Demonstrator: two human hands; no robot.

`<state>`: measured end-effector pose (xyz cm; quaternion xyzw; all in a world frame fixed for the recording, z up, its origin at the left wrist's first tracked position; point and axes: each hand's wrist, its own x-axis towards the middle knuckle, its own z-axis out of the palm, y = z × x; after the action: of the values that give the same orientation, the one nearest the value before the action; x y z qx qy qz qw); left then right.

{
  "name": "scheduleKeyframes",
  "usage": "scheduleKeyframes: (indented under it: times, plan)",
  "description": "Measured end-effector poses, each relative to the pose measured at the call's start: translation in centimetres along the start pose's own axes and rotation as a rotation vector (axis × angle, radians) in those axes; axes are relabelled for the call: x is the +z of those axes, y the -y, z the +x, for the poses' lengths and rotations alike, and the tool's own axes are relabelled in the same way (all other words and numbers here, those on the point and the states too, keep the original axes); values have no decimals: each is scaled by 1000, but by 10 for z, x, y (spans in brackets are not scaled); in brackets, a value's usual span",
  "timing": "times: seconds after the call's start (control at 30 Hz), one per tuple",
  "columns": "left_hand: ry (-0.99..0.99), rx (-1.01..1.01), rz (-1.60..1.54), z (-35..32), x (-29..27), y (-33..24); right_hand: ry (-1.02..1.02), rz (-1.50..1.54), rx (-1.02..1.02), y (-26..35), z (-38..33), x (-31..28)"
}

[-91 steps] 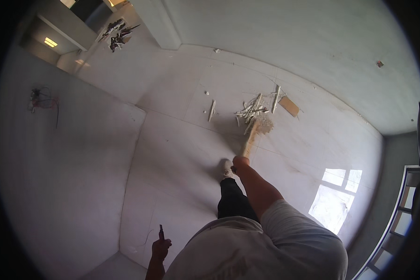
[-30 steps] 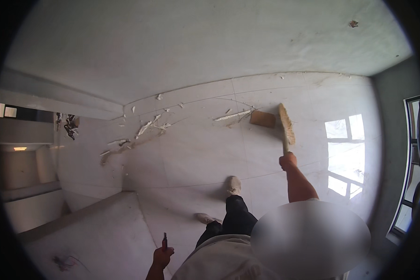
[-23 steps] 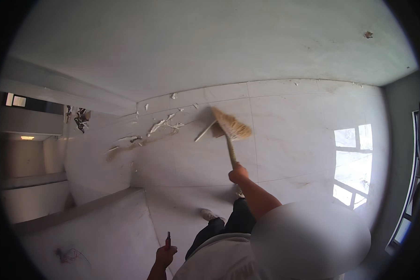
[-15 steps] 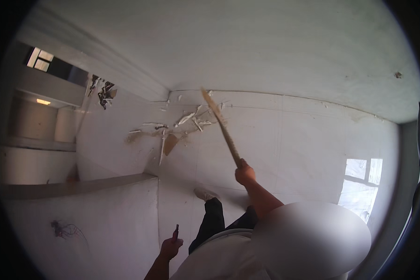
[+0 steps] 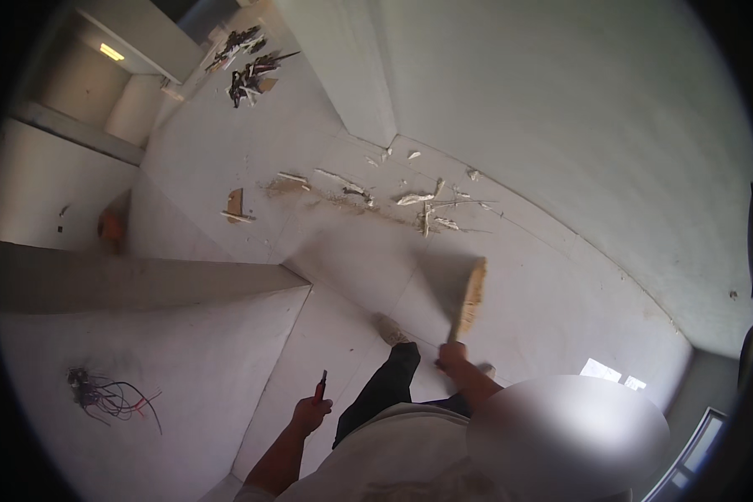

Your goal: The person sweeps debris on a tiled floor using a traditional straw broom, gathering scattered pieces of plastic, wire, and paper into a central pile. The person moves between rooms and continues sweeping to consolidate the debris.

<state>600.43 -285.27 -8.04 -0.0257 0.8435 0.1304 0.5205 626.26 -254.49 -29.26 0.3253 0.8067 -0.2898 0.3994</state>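
Observation:
My right hand (image 5: 453, 356) grips one end of a long, rough-edged strip of tan board (image 5: 472, 294). The strip points away from me above the floor, its broad face turned partly towards me. At the lower left, my left hand (image 5: 311, 415) is closed around a small red-handled tool (image 5: 320, 387) with a narrow tip sticking up; its exact kind is too small to make out. Beyond the board, broken white-and-brown strips (image 5: 416, 199) and brown dust lie scattered over the pale floor. A flat brown piece (image 5: 235, 203) rests farther left, with a light strip beside it.
A low wall (image 5: 167, 360) stands at my left, with loose wires (image 5: 117, 400) hanging out of it. Dark scraps (image 5: 251, 79) are heaped at the far left. A blurred orange object (image 5: 111, 227) sits beyond the wall. A tall pale wall (image 5: 577, 125) borders the floor on the right.
The board strip has swung to the right and is held lower, nearer my legs. My view has turned, bringing more of the far-left heap and the wires into sight. Both hands keep their holds.

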Motion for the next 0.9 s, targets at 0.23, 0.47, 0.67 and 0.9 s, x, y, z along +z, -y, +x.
scheduleKeyframes:
  times: [0.23, 0.47, 0.67, 0.9]
  plan:
    - [-87, -57, -363, 33, -77, 47, 154, 1511, 267, 197, 59, -200]
    - [-44, -261, -434, 39, -87, 73, -238, 1349, 196, 101, 15, -229]
    - [67, -284, -536, 47, -80, 58, -81, 1650, 462, -118, 39, -193]
    - [-107, -280, -608, 33, -85, -9, -319, 1478, 957, -160, 136, -276]
